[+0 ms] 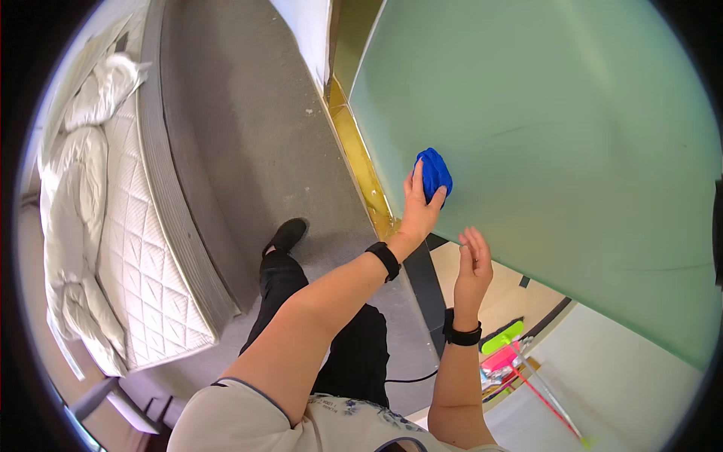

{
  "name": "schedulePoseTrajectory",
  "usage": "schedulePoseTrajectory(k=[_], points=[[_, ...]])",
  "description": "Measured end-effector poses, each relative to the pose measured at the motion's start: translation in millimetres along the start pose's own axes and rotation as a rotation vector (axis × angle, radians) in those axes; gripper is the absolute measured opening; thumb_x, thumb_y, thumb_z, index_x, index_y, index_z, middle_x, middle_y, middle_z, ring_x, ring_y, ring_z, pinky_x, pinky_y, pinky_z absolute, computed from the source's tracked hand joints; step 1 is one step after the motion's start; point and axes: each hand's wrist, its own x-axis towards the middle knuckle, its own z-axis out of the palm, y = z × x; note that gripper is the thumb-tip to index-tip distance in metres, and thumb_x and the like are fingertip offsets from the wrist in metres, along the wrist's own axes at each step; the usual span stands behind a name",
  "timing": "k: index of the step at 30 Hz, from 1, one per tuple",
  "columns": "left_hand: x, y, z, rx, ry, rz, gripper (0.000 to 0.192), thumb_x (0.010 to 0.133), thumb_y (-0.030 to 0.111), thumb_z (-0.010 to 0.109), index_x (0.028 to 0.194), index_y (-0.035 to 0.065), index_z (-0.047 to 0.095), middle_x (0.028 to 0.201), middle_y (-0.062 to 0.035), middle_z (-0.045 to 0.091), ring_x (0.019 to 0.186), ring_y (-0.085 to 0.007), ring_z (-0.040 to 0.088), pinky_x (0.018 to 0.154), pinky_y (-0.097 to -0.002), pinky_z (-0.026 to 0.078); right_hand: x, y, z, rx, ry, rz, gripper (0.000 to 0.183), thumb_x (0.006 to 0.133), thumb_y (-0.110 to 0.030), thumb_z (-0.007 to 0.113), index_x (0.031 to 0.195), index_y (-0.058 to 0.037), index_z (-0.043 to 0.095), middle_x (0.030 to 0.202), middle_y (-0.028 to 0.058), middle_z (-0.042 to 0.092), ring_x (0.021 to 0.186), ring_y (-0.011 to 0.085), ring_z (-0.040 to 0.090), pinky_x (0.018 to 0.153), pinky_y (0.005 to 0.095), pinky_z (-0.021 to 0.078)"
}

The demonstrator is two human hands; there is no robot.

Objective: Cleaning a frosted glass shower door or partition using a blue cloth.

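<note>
A bunched blue cloth (436, 172) is held in my left hand (421, 214), pressed against a large frosted green glass panel (553, 147). My thumb and fingers spread over the cloth, near the panel's left edge. My right hand (474, 265) holds nothing, its fingers stretched upward by the panel's lower edge. Whether those fingertips touch the glass I cannot tell. Each wrist wears a black band.
Left of me stands a bed with a bare quilted mattress (152, 271) and a rumpled white duvet (85, 186). Grey carpet (265, 124) runs between it and a yellowish sill (361, 164). A green broom head (502, 337) and pink dustpan (501, 357) lie lower right. A black cable (412, 380) crosses the floor.
</note>
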Motion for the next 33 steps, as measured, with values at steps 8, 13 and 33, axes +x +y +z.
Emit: schedulePoseTrajectory(k=[8,13,33], points=[[-16.7,-16.0,8.8,-0.131,0.021,0.2,0.07,0.087,0.006,0.056,0.146,0.017,0.021,0.142,-0.0247,0.019,0.129,-0.0406,0.031,0.107,-0.0418,0.031,-2.5,19.7,-6.5,-0.082,-0.045,-0.179,0.028,0.094,0.002,0.044,0.121,0.0034,0.053,0.118,0.0156,0.06,0.11,0.0223,0.058,0.094,0.0318,0.0442],[-64.9,-56.5,24.8,-0.096,-0.058,0.183,0.067,0.088,0.008,0.056,0.145,0.008,0.021,0.144,-0.026,0.016,0.131,-0.0439,0.026,0.108,-0.0433,0.026,-0.2,31.7,2.1,-0.004,0.005,-0.307,0.028,0.093,0.006,0.042,0.118,0.0055,0.053,0.114,0.017,0.061,0.108,0.0241,0.059,0.094,0.0352,0.0453],[-5.4,-350.3,65.5,-0.068,0.266,-0.05,0.061,0.097,0.023,0.042,0.145,0.0017,0.011,0.144,-0.0289,0.018,0.129,-0.0437,0.028,0.108,-0.0466,0.024,-2.1,197.9,69.6,-0.186,-0.078,-0.501,0.024,0.09,0.008,0.043,0.106,0.0037,0.06,0.107,0.0141,0.064,0.104,0.0223,0.059,0.09,0.0304,0.0451]])
